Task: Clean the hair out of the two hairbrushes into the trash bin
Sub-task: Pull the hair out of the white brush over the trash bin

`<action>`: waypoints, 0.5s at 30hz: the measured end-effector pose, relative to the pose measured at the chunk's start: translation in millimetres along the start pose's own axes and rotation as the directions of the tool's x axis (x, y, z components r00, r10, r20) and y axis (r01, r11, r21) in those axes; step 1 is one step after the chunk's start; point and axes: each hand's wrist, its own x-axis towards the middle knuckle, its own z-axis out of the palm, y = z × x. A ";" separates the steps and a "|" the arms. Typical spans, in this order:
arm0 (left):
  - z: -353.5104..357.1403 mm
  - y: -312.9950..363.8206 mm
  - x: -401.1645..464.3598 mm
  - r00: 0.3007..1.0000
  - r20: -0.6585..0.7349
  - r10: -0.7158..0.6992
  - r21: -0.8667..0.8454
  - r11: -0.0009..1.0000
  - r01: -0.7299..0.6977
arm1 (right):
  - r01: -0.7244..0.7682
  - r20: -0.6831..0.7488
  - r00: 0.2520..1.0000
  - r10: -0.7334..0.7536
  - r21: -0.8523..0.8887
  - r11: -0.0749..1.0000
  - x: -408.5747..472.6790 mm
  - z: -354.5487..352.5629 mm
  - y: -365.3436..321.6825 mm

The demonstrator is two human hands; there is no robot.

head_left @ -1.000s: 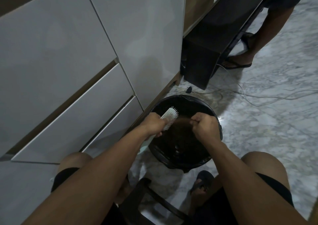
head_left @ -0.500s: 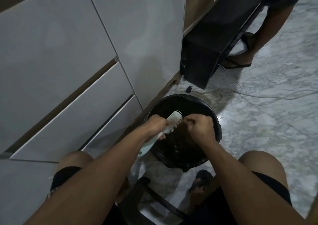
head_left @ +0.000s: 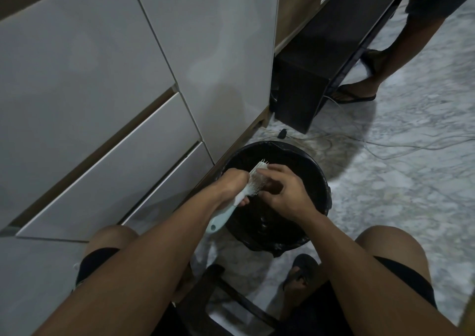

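The trash bin point(head_left: 312, 167) sits on the floor right in front of me, round and black with a dark liner, its far-left rim close against the foot of the white cabinet point(head_left: 200, 52); the inside is too dark for me to tell what lies in it. Over its mouth my left hand point(head_left: 232, 185) is wrapped around the neck of the hairbrush point(head_left: 253, 182), fingers curled tight, with the pale blue handle sticking back toward my knee and the white bristle head angled up and away over the bin opening. My right hand point(head_left: 288, 190) is at the bristles from the right side, fingers bent and fingertips in among the pins; I cannot tell whether hair is actually pinched between them. I see only this one brush. To the left, the cabinet's drawers point(head_left: 110, 171) form a flat wall just beside my left forearm. To the right of the bin the marble floor point(head_left: 398, 194) is open. Beyond the bin, thin cables point(head_left: 380, 148) trail across the floor near a dark unit point(head_left: 300, 96), and another person's leg and sandal point(head_left: 356, 95) stand at its far side. A dark stool point(head_left: 226, 299) is under me between my knees.
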 end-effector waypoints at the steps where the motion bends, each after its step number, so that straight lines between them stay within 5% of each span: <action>1: 0.0 -0.4 1.6 1.000 -0.006 -0.003 0.005 1.000 0.003 | 0.013 -0.014 1.000 -0.013 -0.012 1.000 0.0 -0.1 -0.8; 8: 3.3 -4.2 7.4 1.000 0.027 -0.004 0.059 0.998 0.002 | 0.078 -0.193 0.977 -0.088 -0.059 0.995 0.9 -0.1 -2.9; 15: 0.8 -3.0 1.2 0.999 0.023 0.026 0.116 0.993 -0.028 | -0.239 -0.336 0.911 0.239 0.043 0.970 6.5 -6.2 3.8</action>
